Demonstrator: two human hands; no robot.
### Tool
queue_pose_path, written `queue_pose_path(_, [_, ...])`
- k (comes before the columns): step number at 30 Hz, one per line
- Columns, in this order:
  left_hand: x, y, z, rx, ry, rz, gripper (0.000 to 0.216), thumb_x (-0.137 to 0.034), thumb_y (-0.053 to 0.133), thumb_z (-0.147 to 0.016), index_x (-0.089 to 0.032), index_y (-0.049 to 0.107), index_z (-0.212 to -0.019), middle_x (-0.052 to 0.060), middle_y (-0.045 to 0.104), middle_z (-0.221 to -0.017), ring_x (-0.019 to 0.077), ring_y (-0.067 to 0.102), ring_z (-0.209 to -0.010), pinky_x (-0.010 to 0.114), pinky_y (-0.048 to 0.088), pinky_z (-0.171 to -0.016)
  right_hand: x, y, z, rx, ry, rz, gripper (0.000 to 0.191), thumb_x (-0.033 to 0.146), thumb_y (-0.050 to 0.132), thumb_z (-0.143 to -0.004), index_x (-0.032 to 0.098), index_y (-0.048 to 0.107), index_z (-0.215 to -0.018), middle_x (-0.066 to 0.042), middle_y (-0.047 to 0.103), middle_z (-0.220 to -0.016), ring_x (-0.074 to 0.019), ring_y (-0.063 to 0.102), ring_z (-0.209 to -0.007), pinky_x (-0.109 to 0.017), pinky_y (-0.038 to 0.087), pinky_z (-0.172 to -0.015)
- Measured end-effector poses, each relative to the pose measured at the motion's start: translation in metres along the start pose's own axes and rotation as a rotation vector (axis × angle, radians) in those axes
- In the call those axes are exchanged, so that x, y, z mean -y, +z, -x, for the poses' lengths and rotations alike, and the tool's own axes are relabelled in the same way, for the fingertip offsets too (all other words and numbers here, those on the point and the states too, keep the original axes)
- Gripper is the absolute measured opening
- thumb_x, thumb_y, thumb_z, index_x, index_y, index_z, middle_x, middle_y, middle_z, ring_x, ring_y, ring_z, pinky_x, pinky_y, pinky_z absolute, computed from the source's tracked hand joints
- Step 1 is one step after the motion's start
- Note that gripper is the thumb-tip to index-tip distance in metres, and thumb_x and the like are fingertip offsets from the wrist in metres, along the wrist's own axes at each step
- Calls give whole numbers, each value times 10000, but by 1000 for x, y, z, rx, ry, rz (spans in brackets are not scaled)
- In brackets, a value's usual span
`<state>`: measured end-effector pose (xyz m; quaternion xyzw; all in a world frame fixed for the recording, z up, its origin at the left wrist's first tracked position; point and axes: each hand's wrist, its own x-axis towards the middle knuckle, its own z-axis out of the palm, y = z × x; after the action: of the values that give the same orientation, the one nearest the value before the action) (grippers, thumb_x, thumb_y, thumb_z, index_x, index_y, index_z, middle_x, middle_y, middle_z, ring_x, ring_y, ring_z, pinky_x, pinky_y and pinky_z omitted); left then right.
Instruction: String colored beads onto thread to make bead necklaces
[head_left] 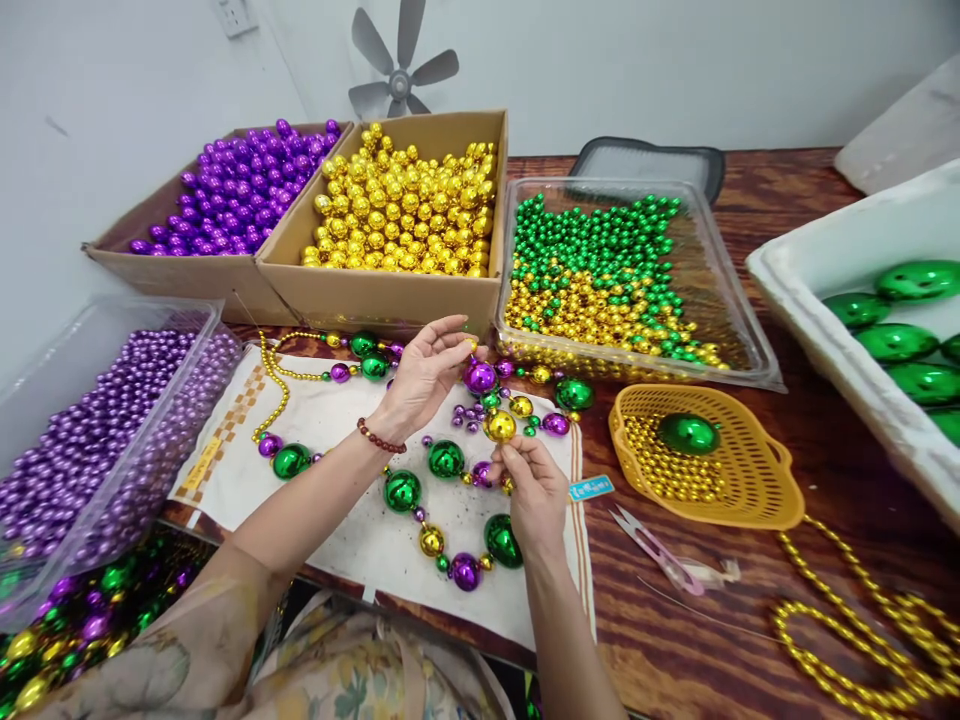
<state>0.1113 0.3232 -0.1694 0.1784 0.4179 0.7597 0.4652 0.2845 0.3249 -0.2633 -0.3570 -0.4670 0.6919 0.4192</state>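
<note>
My left hand (427, 370) is raised over a white cloth (352, 530), fingers pinched on the top end of a bead string beside a large purple bead (480, 377). My right hand (534, 487) sits lower, fingers pinched on the same string just under a gold bead (500, 426). The string of green, purple and gold beads (405, 490) loops across the cloth below both hands.
Cardboard boxes hold purple balls (240, 185) and gold balls (405, 210). A clear tray (742, 330) holds small green and gold beads; another holds small purple beads (90, 440). A yellow basket (705, 455), thread snips (652, 545), gold bead chain (862, 630) and a white foam box (840, 330) lie right.
</note>
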Motion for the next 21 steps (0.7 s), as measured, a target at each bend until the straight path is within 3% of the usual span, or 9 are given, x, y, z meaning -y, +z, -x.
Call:
queue_pose_path(4, [5,-4,3,-6,10,-8,205,-118,734,-790,-171,711,-987,18,710,-914,120,693,-895,241,505,-839,1,2,-8,-8,21,13,232,391,757,-769,185,649,-769,2,665,-656,-115,580,-497,-234,461,-491])
queue_pose_path(9, [18,-3,7,-49,29,1,164,-375,648,-925,-248,662,-1027,0,686,-966,139,696,-899,278,538,-814,6,14,-16,12,29,94,203,363,742,-773,182,651,-762,3,670,-675,-110,574,-499,-239,471,-498])
queue_pose_path(13, [31,5,-4,-210,162,-117,214,-445,538,-986,-281,636,-1083,1,660,-926,103,652,-769,217,513,-671,3,27,-23,75,26,94,231,392,740,-758,186,636,-738,12,663,-668,-99,570,-489,-232,476,-496])
queue_pose_path(15, [35,7,-13,-221,200,-177,231,-439,509,-1000,-285,642,-1110,2,644,-888,90,606,-683,212,475,-598,5,28,-28,126,38,110,244,407,754,-745,188,646,-749,13,668,-668,-100,582,-486,-225,472,-480])
queue_pose_path(17, [36,5,-22,-132,238,-255,249,-431,502,-1001,-285,646,-1142,5,633,-863,88,570,-632,225,453,-571,15,23,-35,154,24,150,248,410,773,-735,188,681,-796,6,689,-698,-112,615,-505,-222,475,-471])
queue_pose_path(21, [32,-5,-30,246,389,-598,334,-458,507,-991,-238,636,-1207,17,637,-838,115,577,-657,274,485,-642,53,10,-59,64,-158,190,236,404,775,-769,213,744,-904,8,718,-756,-107,633,-528,-214,474,-467])
